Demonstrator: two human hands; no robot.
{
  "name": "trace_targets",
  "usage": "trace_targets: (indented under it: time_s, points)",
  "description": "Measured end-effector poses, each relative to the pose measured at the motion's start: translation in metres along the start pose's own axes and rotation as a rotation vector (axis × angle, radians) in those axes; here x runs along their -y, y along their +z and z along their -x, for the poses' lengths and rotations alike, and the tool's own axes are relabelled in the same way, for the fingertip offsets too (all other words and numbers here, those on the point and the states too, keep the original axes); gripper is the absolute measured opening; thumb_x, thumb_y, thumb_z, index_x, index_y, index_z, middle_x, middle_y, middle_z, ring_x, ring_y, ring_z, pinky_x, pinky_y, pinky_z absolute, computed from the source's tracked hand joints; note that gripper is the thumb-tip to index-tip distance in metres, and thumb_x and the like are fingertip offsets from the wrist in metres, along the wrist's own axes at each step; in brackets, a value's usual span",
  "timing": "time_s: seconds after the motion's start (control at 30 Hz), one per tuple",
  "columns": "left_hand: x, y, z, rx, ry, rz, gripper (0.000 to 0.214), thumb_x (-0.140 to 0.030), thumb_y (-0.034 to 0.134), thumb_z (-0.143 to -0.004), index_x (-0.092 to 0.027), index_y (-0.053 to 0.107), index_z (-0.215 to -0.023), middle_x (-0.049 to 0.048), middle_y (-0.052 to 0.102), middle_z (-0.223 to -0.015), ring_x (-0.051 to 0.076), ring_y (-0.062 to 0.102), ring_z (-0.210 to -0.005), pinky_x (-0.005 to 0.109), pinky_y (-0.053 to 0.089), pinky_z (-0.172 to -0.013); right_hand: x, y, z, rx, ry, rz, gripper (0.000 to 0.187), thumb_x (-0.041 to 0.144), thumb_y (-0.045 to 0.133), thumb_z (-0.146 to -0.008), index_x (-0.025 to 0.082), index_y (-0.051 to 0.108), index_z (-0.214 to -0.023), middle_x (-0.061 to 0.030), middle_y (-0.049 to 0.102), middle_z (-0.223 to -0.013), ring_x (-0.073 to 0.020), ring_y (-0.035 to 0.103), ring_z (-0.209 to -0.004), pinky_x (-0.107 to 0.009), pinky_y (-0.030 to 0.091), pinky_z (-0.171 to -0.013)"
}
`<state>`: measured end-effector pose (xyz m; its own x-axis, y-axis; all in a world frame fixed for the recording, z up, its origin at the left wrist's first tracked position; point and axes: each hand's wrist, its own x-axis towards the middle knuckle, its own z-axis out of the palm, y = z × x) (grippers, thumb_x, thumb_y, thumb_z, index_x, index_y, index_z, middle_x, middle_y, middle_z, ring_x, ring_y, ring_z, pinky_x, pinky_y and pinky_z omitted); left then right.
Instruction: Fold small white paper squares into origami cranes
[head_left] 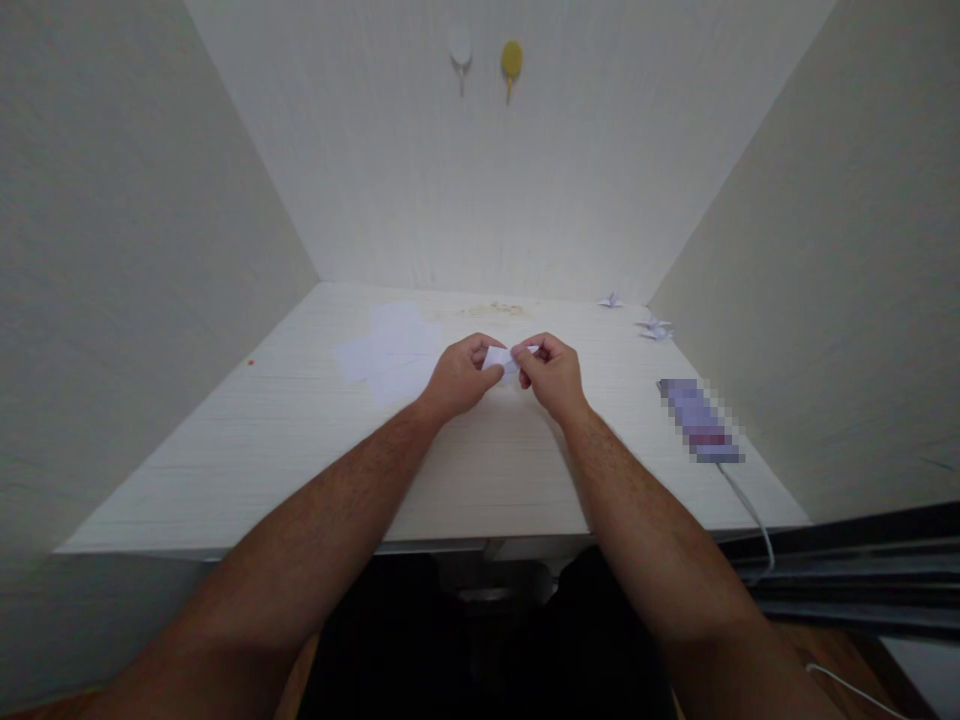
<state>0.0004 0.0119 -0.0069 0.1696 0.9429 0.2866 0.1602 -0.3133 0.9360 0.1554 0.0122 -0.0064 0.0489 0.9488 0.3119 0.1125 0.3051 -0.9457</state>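
Note:
A small folded piece of white paper (498, 357) is held between my two hands above the middle of the table. My left hand (462, 376) pinches its left part, with the thumb on the near side. On the other side, my right hand (551, 374) grips the right part between thumb and fingers. The fingertips cover some of the folds. Left of my left hand, several white paper sheets (394, 345) lie overlapping on the table. Small folded paper cranes (655, 328) sit at the far right, with another crane (611, 300) by the back wall.
On the right of the white table (480, 470) lies a blurred-out, phone-like device (701, 420) with a cable (750, 505) over the front edge. Walls enclose the back and both sides. A white hook (460, 48) and a yellow hook (511, 60) are on the back wall.

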Motion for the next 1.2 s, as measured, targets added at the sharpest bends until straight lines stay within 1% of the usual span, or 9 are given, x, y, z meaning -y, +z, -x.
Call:
trace_targets:
  time_s: [0.1, 0.2, 0.3, 0.4, 0.53, 0.7, 0.9, 1.07, 1.2]
  points:
    - [0.001, 0.001, -0.001, -0.020, -0.001, 0.030, 0.025, -0.018, 0.064, -0.069, -0.016, 0.063, -0.093, 0.0024, 0.072, -0.080, 0.013, 0.065, -0.068, 0.023, 0.048, -0.061, 0.001, 0.001, 0.001, 0.031, 0.017, 0.005, 0.022, 0.038, 0.071, -0.071, 0.019, 0.061, -0.078, 0.0051, 0.057, -0.048, -0.0094, 0.050, -0.041, -0.021, 0.037, -0.042]
    - [0.002, 0.001, -0.002, -0.077, -0.011, -0.008, 0.025, -0.024, 0.069, -0.069, -0.015, 0.066, -0.093, 0.0033, 0.072, -0.080, 0.014, 0.064, -0.068, 0.023, 0.047, -0.061, 0.001, 0.001, 0.001, 0.074, 0.031, -0.005, 0.026, 0.036, 0.075, -0.065, 0.018, 0.063, -0.079, 0.0035, 0.061, -0.053, -0.0105, 0.054, -0.045, -0.022, 0.042, -0.045]
    - [0.002, -0.002, -0.002, -0.122, 0.000, -0.070, 0.025, -0.029, 0.072, -0.069, -0.015, 0.069, -0.089, 0.0027, 0.071, -0.080, 0.014, 0.062, -0.069, 0.023, 0.046, -0.061, 0.001, 0.000, 0.002, 0.085, 0.042, 0.002, 0.027, 0.038, 0.076, -0.064, 0.017, 0.064, -0.077, 0.0018, 0.062, -0.054, -0.0116, 0.056, -0.047, -0.023, 0.044, -0.046]
    - [0.002, -0.004, -0.003, -0.139, -0.004, -0.065, 0.020, -0.030, 0.072, -0.070, -0.014, 0.068, -0.082, 0.0013, 0.070, -0.076, 0.013, 0.061, -0.066, 0.023, 0.046, -0.060, 0.000, 0.000, 0.002, 0.052, 0.059, 0.002, 0.025, 0.038, 0.075, -0.066, 0.017, 0.064, -0.073, 0.0003, 0.063, -0.053, -0.0125, 0.058, -0.047, -0.023, 0.045, -0.046]
    - [0.001, -0.004, -0.005, -0.122, -0.061, 0.000, 0.015, -0.026, 0.071, -0.068, -0.014, 0.066, -0.076, 0.0003, 0.068, -0.069, 0.013, 0.060, -0.061, 0.023, 0.045, -0.057, 0.000, 0.001, 0.002, 0.016, 0.088, -0.058, 0.024, 0.037, 0.076, -0.065, 0.017, 0.062, -0.069, -0.0011, 0.065, -0.053, -0.0133, 0.060, -0.047, -0.025, 0.049, -0.047]
    - [-0.004, -0.006, -0.006, -0.099, -0.132, 0.082, 0.013, -0.020, 0.073, -0.065, -0.014, 0.065, -0.074, 0.0004, 0.067, -0.065, 0.011, 0.059, -0.057, 0.023, 0.047, -0.056, 0.002, -0.001, 0.000, 0.067, 0.127, -0.131, 0.027, 0.039, 0.078, -0.063, 0.017, 0.062, -0.066, -0.0021, 0.066, -0.054, -0.0129, 0.060, -0.047, -0.025, 0.050, -0.048]
    - [-0.008, -0.011, -0.005, -0.049, -0.166, 0.150, 0.016, -0.019, 0.075, -0.063, -0.013, 0.066, -0.075, 0.0020, 0.069, -0.069, 0.012, 0.061, -0.059, 0.024, 0.048, -0.058, 0.000, -0.005, -0.002, 0.060, 0.140, -0.186, 0.024, 0.036, 0.076, -0.064, 0.017, 0.063, -0.067, -0.0017, 0.066, -0.058, -0.0119, 0.059, -0.047, -0.025, 0.048, -0.047]
    - [-0.003, -0.010, -0.005, -0.040, -0.177, 0.155, 0.018, -0.021, 0.074, -0.065, -0.012, 0.067, -0.078, 0.0027, 0.070, -0.070, 0.012, 0.062, -0.060, 0.025, 0.049, -0.060, -0.001, -0.005, -0.002, 0.064, 0.117, -0.135, 0.025, 0.039, 0.073, -0.066, 0.017, 0.061, -0.068, 0.0001, 0.064, -0.057, -0.0108, 0.058, -0.048, -0.024, 0.048, -0.048]
    - [0.001, -0.008, -0.003, -0.004, -0.131, 0.068, 0.021, -0.030, 0.074, -0.068, -0.012, 0.068, -0.077, 0.0027, 0.068, -0.068, 0.011, 0.059, -0.059, 0.023, 0.046, -0.058, 0.001, -0.004, 0.000, 0.124, 0.083, -0.043, 0.025, 0.038, 0.075, -0.065, 0.017, 0.063, -0.070, 0.0010, 0.062, -0.055, -0.0099, 0.055, -0.046, -0.023, 0.044, -0.046]
